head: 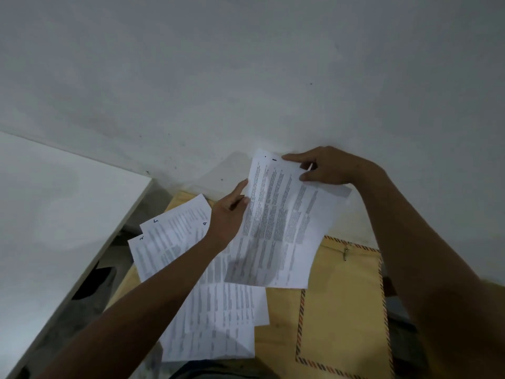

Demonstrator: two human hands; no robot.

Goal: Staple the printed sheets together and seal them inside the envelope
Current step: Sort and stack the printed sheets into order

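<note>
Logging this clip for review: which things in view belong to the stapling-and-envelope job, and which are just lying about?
Part of the job:
- held sheet, pinched by left hand and right hand
- loose sheets fanned out below
- envelope with striped border

Lying about:
- white board at left
- dark object beneath its edge, unidentifiable
- No stapler visible.

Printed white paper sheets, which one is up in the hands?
The printed white sheet marked "1", gripped by the left hand and right hand. The other printed sheets lie flat below.
</note>
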